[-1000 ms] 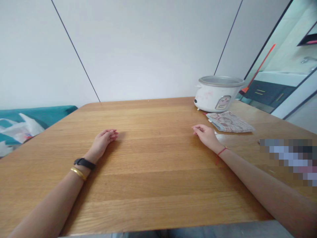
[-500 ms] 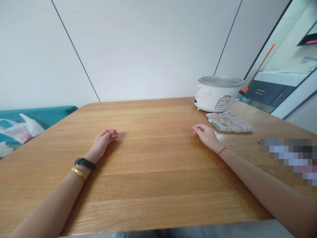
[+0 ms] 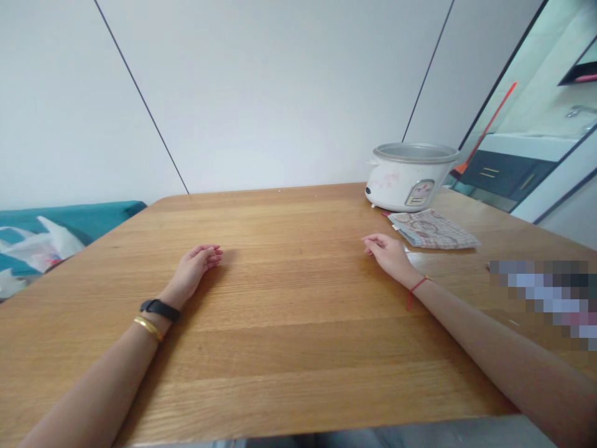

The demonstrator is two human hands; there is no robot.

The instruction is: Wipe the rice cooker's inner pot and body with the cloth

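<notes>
My left hand (image 3: pixel 193 269) lies palm down on the wooden table (image 3: pixel 289 311), fingers stretched out and close together, holding nothing. A black band and a gold bangle circle that wrist. My right hand (image 3: pixel 388 254) also rests flat on the table, fingers loosely extended, empty, with a red string at the wrist. It lies just left of a folded patterned cloth (image 3: pixel 431 229). Behind the cloth stands a white rice cooker (image 3: pixel 410 177) with its lid off.
A blurred patch (image 3: pixel 545 295) covers something at the table's right edge. A teal sofa with a white plastic bag (image 3: pixel 37 246) sits beyond the left edge. White wall panels rise behind; a doorway at right shows a red-handled broom (image 3: pixel 485 130).
</notes>
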